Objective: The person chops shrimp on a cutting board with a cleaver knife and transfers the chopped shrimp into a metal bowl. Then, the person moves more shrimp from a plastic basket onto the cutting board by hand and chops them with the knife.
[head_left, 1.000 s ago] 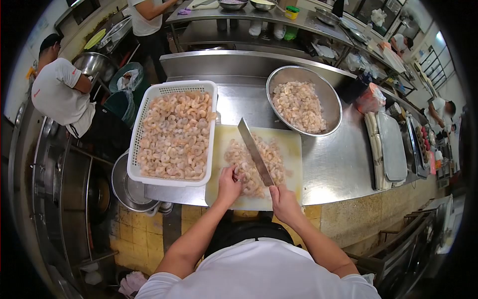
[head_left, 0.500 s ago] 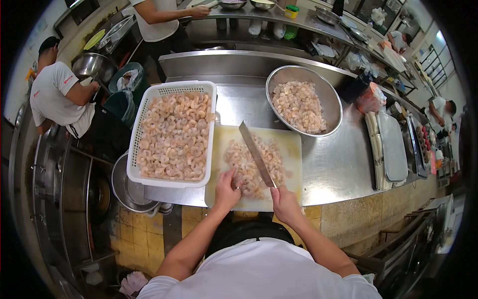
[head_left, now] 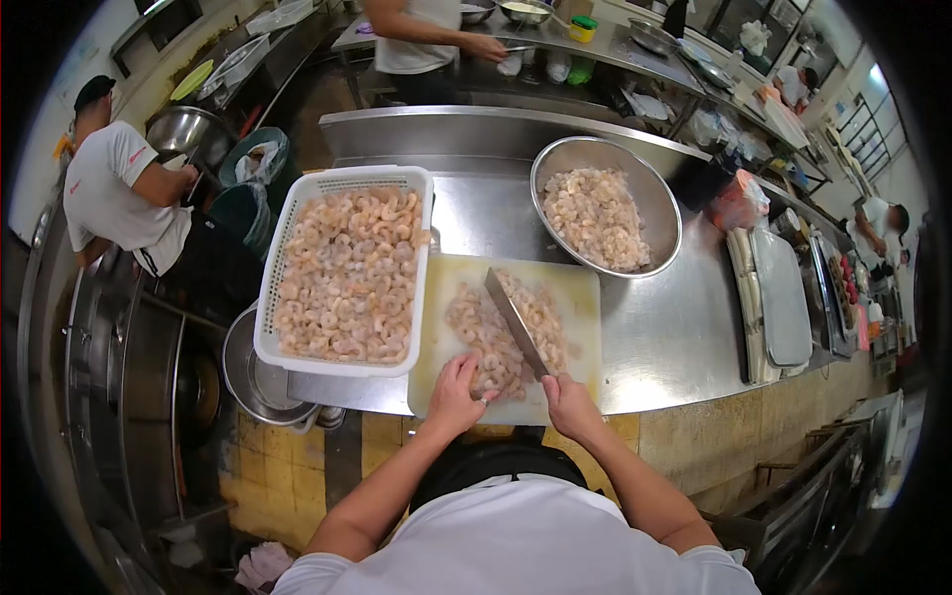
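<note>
Seen from a head-worn camera, a person in a white shirt stood at a steel counter (head_left: 659, 332), both hands over a pale cutting board (head_left: 583, 307). The right hand (head_left: 569, 405) was wrapped around the handle of a broad knife (head_left: 517, 325), whose blade slanted away to the upper left across a heap of cut shrimp (head_left: 470, 319) in the middle of the board. The left hand (head_left: 456, 399) rested at the near left edge of the heap, fingers bent towards the shrimp; whether they pinched any piece, I could not tell. Just left of the board, a white basket (head_left: 332, 368) held many curled, peeled shrimp. Beyond its far right corner, a tilted metal bowl (head_left: 653, 193) held more shrimp pieces. Across the counter, a co-worker (head_left: 412, 50) in white reached out one arm
</note>
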The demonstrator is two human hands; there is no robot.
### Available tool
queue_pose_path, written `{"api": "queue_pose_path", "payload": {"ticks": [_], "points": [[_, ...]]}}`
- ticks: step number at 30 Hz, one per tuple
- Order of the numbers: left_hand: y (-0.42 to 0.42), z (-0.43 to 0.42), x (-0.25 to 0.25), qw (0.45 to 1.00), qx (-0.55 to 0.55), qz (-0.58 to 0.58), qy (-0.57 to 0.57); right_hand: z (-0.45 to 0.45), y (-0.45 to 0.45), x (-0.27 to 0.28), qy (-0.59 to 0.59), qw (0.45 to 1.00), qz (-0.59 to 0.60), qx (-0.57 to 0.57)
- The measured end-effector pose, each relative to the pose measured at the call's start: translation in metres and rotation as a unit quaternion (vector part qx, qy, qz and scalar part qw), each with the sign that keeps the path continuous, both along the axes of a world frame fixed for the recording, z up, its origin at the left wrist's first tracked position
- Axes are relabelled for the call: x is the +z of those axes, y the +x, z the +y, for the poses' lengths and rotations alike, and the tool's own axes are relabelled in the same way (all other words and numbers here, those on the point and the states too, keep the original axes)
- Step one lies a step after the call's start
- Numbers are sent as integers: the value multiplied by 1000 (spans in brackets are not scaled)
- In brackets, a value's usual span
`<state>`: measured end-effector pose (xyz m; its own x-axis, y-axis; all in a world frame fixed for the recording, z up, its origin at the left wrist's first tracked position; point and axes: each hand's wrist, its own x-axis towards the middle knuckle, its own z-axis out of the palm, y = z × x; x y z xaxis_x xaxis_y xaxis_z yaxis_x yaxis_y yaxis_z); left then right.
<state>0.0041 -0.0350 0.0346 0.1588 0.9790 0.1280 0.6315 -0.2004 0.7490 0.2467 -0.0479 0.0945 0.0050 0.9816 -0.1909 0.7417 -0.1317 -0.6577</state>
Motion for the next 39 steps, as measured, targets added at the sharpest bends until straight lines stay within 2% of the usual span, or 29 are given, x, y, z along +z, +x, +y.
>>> {"api": "queue_pose_path", "payload": {"ticks": [3, 6, 9, 12, 15, 18, 21, 24, 27, 30, 33, 35, 36, 39], "points": [[-5, 1, -11, 1000, 1, -24, -5, 1, -6, 45, -54, 998, 23, -9], [-4, 4, 1, 995, 48, -73, -56, -1, -14, 62, -37, 999, 25, -23], [-1, 29, -8, 987, 150, -49, -13, -9, -4, -6, -17, 1000, -19, 10], [5, 66, -27, 972, 218, 42, 81, -13, 2, 2, 7, 1000, -1, 17], [3, 93, -19, 990, 139, -2, -16, -9, -2, 42, -26, 999, 28, -20], [7, 103, -20, 996, 77, -29, -22, 0, -9, 74, -4, 998, 48, -27], [12, 97, -14, 981, 114, -154, -17, 8, -19, 84, 8, 997, 71, -28], [11, 86, -18, 978, 146, -151, 9, 9, -19, 31, 50, 998, 31, 3], [8, 82, -47, 962, 160, -223, -10, 7, -8, -6, 19, 999, -18, 38], [5, 76, -18, 969, 163, -182, -47, 10, -16, 46, -60, 998, 15, 2], [5, 77, -36, 951, 187, -240, -51, 10, -28, 73, -29, 999, 35, 4], [3, 75, -46, 942, 204, -259, -58, 8, -23, 21, 23, 999, 6, 44], [3, 75, -46, 938, 211, -269, -61, 9, -23, 13, 50, 997, -9, 63], [0, 74, -44, 934, 209, -272, -101, 8, -16, 10, -20, 998, -32, 55]]}}
